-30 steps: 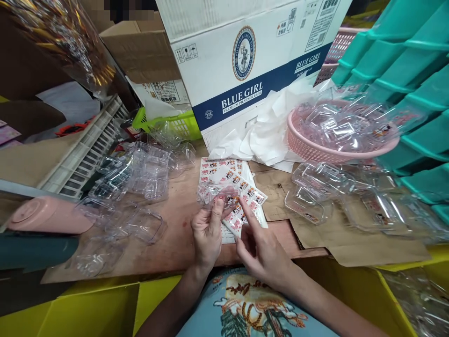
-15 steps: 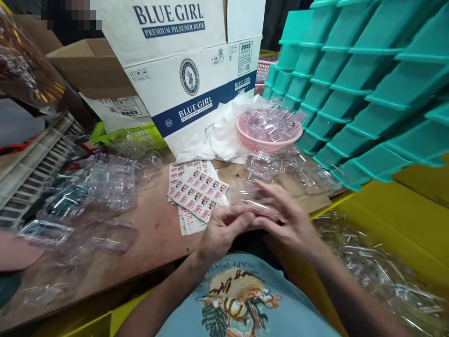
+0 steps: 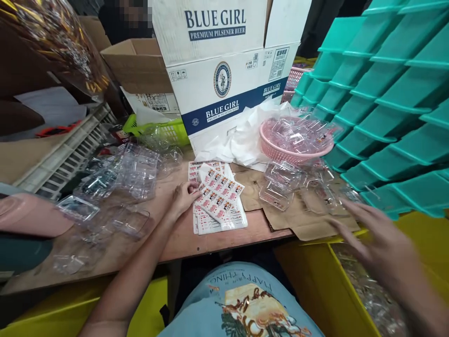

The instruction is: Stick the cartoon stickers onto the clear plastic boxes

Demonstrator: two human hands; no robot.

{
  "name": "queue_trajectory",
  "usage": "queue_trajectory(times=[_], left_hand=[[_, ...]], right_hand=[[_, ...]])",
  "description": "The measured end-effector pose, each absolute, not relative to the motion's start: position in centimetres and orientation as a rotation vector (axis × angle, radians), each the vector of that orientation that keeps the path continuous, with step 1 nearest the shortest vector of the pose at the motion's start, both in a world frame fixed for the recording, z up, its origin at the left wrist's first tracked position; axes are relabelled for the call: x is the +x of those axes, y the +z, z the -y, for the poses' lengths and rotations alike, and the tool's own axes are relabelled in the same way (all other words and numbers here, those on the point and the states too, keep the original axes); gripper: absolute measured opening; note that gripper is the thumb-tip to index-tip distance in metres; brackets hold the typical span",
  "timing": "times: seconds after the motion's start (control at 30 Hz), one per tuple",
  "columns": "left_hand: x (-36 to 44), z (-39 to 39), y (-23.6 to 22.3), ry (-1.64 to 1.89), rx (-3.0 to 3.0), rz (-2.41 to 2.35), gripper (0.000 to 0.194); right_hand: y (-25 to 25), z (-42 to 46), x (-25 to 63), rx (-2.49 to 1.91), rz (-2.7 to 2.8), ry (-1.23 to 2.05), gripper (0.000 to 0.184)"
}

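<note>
A: Where is the left hand?

B: The left hand (image 3: 184,197) is at the left edge of the top sticker sheet (image 3: 221,194), fingers curled and touching it. I can't tell whether they pinch that edge or just rest against it.

A: How does the sheet lie?

B: Aslant, on a pile of other sticker sheets (image 3: 224,227), in the middle of the wooden tabletop (image 3: 171,250). It carries rows of small cartoon figures with pink print beside them.

A: And the right hand?

B: The right hand (image 3: 384,241) is well apart from the left, out by the right end of the work surface, and blurred. Its thumb and fingers are spread wide, empty as far as the blur shows.

A: What is nearest to it?

B: Clear plastic cases (image 3: 280,175), lying loosely on a flat piece of brown cardboard (image 3: 312,229). A yellow box (image 3: 315,276) below holds more clear plastic pieces.

A: Anything behind those?

B: A round pink basket (image 3: 293,155) heaped with more cases, with stacked teal bins (image 3: 382,126) to its right and crumpled white paper (image 3: 238,145) to its left. A Blue Girl beer carton (image 3: 199,51) stands behind the paper.
</note>
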State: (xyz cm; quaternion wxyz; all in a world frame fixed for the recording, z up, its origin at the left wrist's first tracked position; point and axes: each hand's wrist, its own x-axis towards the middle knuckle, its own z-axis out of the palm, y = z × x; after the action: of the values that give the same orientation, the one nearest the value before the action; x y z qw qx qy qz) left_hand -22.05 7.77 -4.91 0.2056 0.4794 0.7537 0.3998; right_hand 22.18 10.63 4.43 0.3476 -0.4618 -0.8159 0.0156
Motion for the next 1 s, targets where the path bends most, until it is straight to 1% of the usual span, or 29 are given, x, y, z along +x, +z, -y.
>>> queue_trajectory(times=[0.03,0.07,0.1,0.17,0.2,0.27,0.3,0.33,0.37,0.43,0.5,0.63,0.67,0.7,0.73,0.77,0.83,0.87,0.9,0.93,1.0], left_hand=[[-21.8,-8.0,-5.0,1.142,1.339,-2.063,0.025],[-21.4,-8.0,-4.9,1.176,1.338,-2.019,0.02],[-21.0,-7.8,-4.9,1.216,1.334,-1.972,0.02],[-20.3,-6.9,-4.5,1.29,1.317,-1.895,0.024],[-20.1,-6.4,-4.2,1.34,1.284,-1.858,0.027],[-20.2,-5.3,-3.2,1.479,1.124,-1.708,0.033],[-20.4,-4.9,-2.6,1.54,1.013,-1.587,0.038],[-20.8,-4.6,-1.9,1.574,0.898,-1.444,0.044],[-21.1,-4.6,-1.2,1.569,0.797,-1.301,0.052],[-21.8,-5.0,-0.2,1.455,0.686,-1.139,0.06],[-22.1,-5.8,0.2,1.389,0.617,-1.135,0.056],[-21.8,-7.1,-0.5,1.453,0.487,-1.177,0.038],[-21.6,-7.2,-0.9,1.415,0.473,-1.156,0.037],[-21.6,-7.1,-1.2,1.365,0.466,-1.135,0.036],[-21.5,-7.1,-1.5,1.33,0.455,-1.119,0.035],[-21.4,-7.0,-1.7,1.32,0.438,-1.11,0.033],[-21.2,-6.9,-2.1,1.379,0.395,-1.117,0.028],[-21.0,-6.9,-2.2,1.418,0.383,-1.122,0.026],[-20.8,-6.9,-2.2,1.449,0.382,-1.122,0.026],[-20.5,-6.9,-2.2,1.472,0.394,-1.119,0.025],[-20.0,-7.0,-2.0,1.515,0.432,-1.123,0.025]], right_hand=[[4.0,-12.2,18.1,-1.073,2.214,0.209,0.047],[3.6,-13.7,13.9,-0.96,2.281,0.391,0.051],[3.4,-15.3,9.6,-0.881,2.302,0.547,0.057],[3.0,-18.0,2.2,-0.888,2.286,0.886,0.073],[2.8,-19.0,-0.7,-0.884,2.288,1.069,0.072],[2.4,-20.4,-4.4,-0.85,2.29,1.252,0.053],[2.3,-20.8,-5.3,-0.819,2.294,1.307,0.044],[2.1,-21.1,-5.7,-0.785,2.301,1.341,0.04],[2.1,-21.2,-5.8,-0.745,2.307,1.385,0.04],[2.2,-21.5,-5.6,-0.662,2.301,1.497,0.05],[2.3,-21.6,-5.4,-0.619,2.221,1.663,0.056],[1.7,-22.1,-5.1,-0.642,1.943,2.029,0.056],[1.4,-22.3,-4.9,-0.651,1.934,2.034,0.055],[1.1,-22.4,-4.8,-0.667,1.968,1.956,0.053],[0.9,-22.4,-4.7,-0.696,2.027,1.779,0.049],[0.8,-22.3,-4.6,-0.72,2.094,1.521,0.044],[0.7,-21.8,-4.6,-0.691,2.201,0.949,0.026],[0.8,-21.3,-4.6,-0.637,2.238,0.732,0.018],[0.8,-20.7,-4.6,-0.569,2.28,0.593,0.013],[0.8,-20.1,-4.7,-0.5,2.33,0.528,0.011],[0.5,-18.8,-4.9,-0.413,2.391,0.529,0.013]])
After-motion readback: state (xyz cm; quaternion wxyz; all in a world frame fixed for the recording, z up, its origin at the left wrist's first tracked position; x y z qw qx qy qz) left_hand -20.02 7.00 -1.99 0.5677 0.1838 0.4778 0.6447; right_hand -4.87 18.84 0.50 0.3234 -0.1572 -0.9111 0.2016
